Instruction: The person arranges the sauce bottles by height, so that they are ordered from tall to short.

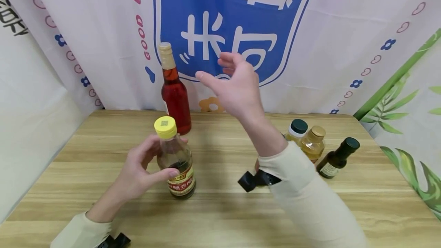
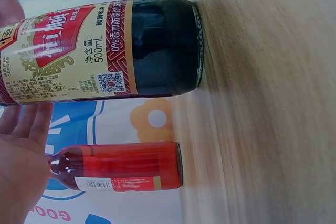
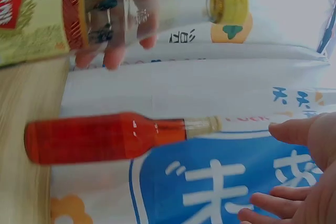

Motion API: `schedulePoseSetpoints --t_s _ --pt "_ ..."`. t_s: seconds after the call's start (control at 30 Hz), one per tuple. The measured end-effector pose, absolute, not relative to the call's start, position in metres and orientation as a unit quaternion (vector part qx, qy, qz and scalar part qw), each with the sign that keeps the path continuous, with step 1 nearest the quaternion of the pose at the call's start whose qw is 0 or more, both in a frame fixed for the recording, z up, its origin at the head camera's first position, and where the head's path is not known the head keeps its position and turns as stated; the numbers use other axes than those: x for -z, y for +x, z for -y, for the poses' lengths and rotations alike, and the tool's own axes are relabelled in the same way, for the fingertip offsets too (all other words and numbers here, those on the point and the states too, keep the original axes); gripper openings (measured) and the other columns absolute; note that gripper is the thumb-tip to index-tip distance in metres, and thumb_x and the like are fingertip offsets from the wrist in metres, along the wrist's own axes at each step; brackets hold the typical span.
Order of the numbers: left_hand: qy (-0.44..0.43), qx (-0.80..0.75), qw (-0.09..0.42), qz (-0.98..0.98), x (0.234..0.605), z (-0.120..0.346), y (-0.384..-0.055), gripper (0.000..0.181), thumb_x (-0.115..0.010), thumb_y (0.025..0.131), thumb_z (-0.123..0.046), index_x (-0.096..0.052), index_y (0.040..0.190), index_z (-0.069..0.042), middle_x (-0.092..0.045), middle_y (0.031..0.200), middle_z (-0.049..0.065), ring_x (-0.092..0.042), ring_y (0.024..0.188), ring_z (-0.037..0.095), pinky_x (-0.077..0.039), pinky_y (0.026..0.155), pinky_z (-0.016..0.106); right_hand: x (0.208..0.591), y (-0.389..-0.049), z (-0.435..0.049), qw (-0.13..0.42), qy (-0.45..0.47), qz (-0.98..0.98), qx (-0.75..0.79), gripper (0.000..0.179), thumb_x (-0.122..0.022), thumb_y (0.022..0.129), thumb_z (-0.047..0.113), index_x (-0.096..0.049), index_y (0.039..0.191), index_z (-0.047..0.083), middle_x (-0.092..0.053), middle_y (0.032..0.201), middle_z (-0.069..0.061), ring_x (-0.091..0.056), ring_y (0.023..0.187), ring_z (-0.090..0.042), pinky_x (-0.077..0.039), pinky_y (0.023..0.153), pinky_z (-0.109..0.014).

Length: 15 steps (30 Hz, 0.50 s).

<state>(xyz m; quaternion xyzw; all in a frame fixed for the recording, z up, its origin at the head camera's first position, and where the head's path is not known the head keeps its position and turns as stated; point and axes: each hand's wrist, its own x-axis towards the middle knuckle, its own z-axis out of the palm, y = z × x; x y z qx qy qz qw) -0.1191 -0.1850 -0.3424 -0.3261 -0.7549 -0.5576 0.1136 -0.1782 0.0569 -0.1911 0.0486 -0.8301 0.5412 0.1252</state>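
Note:
A vinegar bottle (image 1: 180, 181) with a yellow cap and a red and cream label stands on the table, dark liquid in its lower part. My left hand (image 1: 139, 167) holds it, the thumb across the front and the fingers around the far side. Behind it stands a red glass bottle (image 1: 176, 102) with a pale, cream-coloured neck. My right hand (image 1: 237, 83) is raised in the air to the right of the red bottle's neck, apart from it. Its fingers are spread loosely with nothing between them, as the right wrist view also shows.
At the right stand a bottle with a dark green cap (image 1: 298, 126), a gold-capped bottle (image 1: 314, 141) and a small dark bottle (image 1: 335, 160); my right forearm partly hides this group. A printed cloth (image 1: 310, 68) hangs behind the wooden table (image 1: 220, 217).

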Motion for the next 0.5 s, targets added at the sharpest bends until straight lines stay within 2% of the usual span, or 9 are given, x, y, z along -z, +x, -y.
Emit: schedulePoseSetpoints --t_s 0.17,0.33,0.5 --pt "-0.320 0.554 0.117 0.760 0.341 0.185 -0.118 0.073 -0.084 0.074 0.016 -0.060 0.139 -0.005 -0.074 0.135 0.000 -0.068 0.108 0.011 -0.056 0.082 0.019 0.192 -0.166 -0.092 0.135 0.066 0.839 -0.523 0.068 -0.083 0.093 0.037 -0.055 0.152 0.016 -0.064 0.149 0.000 -0.057 0.139 -0.019 -0.052 0.114 -0.041" --pt "-0.320 0.549 0.117 0.763 0.341 0.186 -0.119 0.071 -0.084 0.075 0.015 -0.060 0.138 -0.005 -0.074 0.134 -0.003 -0.067 0.108 0.011 -0.056 0.085 0.019 0.197 -0.152 -0.130 0.151 0.059 0.843 -0.513 0.065 -0.083 0.094 0.035 -0.057 0.149 0.014 -0.066 0.148 -0.002 -0.059 0.139 -0.019 -0.045 0.120 -0.044" --pt "-0.330 0.548 0.120 0.760 0.344 0.187 -0.120 0.069 -0.084 0.076 0.016 -0.059 0.138 -0.002 -0.074 0.134 -0.004 -0.067 0.112 0.009 -0.056 0.094 0.017 0.206 -0.136 -0.162 0.172 0.040 0.833 -0.525 0.064 -0.084 0.093 0.035 -0.058 0.149 0.018 -0.067 0.146 0.002 -0.060 0.136 -0.013 -0.044 0.122 -0.037"
